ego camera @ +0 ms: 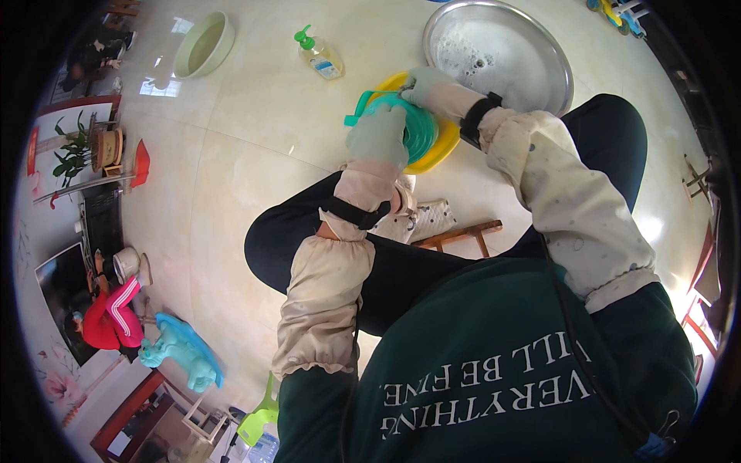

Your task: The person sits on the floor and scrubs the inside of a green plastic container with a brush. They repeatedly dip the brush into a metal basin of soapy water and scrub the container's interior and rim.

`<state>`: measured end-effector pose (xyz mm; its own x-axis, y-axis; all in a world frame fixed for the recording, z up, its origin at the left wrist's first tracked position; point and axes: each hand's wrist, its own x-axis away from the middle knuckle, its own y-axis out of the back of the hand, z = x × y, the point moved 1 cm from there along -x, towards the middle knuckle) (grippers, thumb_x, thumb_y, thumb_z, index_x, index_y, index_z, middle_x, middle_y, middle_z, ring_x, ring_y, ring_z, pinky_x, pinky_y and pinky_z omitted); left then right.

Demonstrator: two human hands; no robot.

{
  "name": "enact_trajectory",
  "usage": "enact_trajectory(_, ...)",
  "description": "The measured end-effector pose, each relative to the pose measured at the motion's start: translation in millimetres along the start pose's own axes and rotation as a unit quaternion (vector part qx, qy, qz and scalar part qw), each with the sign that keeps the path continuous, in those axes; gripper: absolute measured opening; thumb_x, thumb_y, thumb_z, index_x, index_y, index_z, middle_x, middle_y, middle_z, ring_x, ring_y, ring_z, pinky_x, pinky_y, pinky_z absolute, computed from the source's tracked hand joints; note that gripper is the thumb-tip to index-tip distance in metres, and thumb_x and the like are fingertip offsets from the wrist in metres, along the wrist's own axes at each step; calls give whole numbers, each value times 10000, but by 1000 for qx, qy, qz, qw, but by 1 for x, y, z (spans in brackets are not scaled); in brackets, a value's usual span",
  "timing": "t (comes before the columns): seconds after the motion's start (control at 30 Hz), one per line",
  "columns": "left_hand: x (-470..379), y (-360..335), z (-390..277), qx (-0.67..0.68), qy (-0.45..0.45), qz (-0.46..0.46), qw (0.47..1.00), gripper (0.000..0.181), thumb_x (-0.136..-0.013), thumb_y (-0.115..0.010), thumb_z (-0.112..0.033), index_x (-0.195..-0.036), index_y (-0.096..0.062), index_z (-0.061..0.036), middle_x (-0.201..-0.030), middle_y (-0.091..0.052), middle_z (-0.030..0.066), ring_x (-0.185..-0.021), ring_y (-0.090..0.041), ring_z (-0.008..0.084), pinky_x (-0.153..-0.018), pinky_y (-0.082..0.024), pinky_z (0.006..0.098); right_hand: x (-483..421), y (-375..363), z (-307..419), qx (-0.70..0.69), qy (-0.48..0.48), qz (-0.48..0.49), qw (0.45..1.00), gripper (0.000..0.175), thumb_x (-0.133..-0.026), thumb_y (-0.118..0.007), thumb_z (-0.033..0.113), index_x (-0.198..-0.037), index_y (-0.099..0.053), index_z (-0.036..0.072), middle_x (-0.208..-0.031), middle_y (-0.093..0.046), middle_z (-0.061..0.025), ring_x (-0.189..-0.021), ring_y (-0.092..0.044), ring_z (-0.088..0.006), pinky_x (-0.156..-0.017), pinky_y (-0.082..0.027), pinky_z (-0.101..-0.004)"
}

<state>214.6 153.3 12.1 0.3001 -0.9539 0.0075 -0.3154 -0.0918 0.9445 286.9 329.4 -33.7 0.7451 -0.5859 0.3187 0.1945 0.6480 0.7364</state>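
My left hand (pixel 379 136), in a pale thin glove, grips a green plastic vessel (pixel 421 136) with a strap-like handle (pixel 360 109) on its far left side. The vessel is over a yellow plastic basin (pixel 443 151), whose rim shows around it. At the vessel's far edge is my right hand (pixel 428 88), gloved too, with bent fingers. Something small and greyish shows at its fingertips, too little to name. Close by on the right, a wide stainless steel basin (pixel 521 75) contains cloudy water with foam.
A pump bottle (pixel 323 59) of yellowish liquid stands on the tiled floor. Farther left is a pale green basin (pixel 227 43) with liquid. A wooden stool (pixel 457 234) is between my legs. A person in red (pixel 110 315) sits at left near a blue rocking toy (pixel 182 353).
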Motion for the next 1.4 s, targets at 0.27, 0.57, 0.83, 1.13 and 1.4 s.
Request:
enact_trajectory(0.27, -6, 2, 10, -21, -4, 25, 999, 419, -745, -779, -108, -1144, -655, -141, -1144, -700, 101, -1002, -686, 380, -842, -561, 477, 67, -37, -42, -227, -61, -40, 971, 301, -903, -729, 286, -1030, -725, 13, -904, -742, -136, -775, -696, -249, -712, -546, -374)
enact_trajectory(0.57, -5, 5, -2, -17, 36, 52, 998, 333, -762, -735, -56, -1072, -641, -133, -1177, -657, 95, -1087, -662, 349, -862, -558, 469, 4, -1, -7, -73, -4, -9, 997, 289, -897, -761, 228, -1089, -707, 19, -1009, -762, -153, -894, -710, -213, -800, -551, -326)
enact_trajectory(0.83, -6, 6, 9, -12, 7, 31, 999, 385, -748, -746, -86, -1118, -657, -146, -1137, -692, 99, -1021, -680, 367, -854, -555, 468, 56, -18, -30, -210, -19, -9, 978, 208, -903, -732, 168, -1047, -692, 23, -961, -712, -94, -859, -666, -195, -781, -540, -334)
enact_trajectory(1.13, -5, 6, 2, -6, -4, 20, 1000, 372, -754, -743, -89, -1112, -662, -147, -1138, -693, 88, -1024, -676, 363, -862, -553, 463, -4, 7, 10, -28, 28, 19, 999, 306, -871, -752, 289, -1059, -704, 53, -1067, -744, -139, -958, -703, -280, -854, -548, -383)
enact_trajectory(1.4, -4, 3, 15, 27, -11, 0, 1000, 443, -735, -763, -84, -1164, -664, -139, -1142, -702, 105, -1022, -682, 362, -865, -553, 441, 59, -31, -33, -209, -11, -28, 978, 277, -895, -727, 250, -1036, -692, 14, -1024, -750, -134, -924, -701, -199, -829, -550, -341)
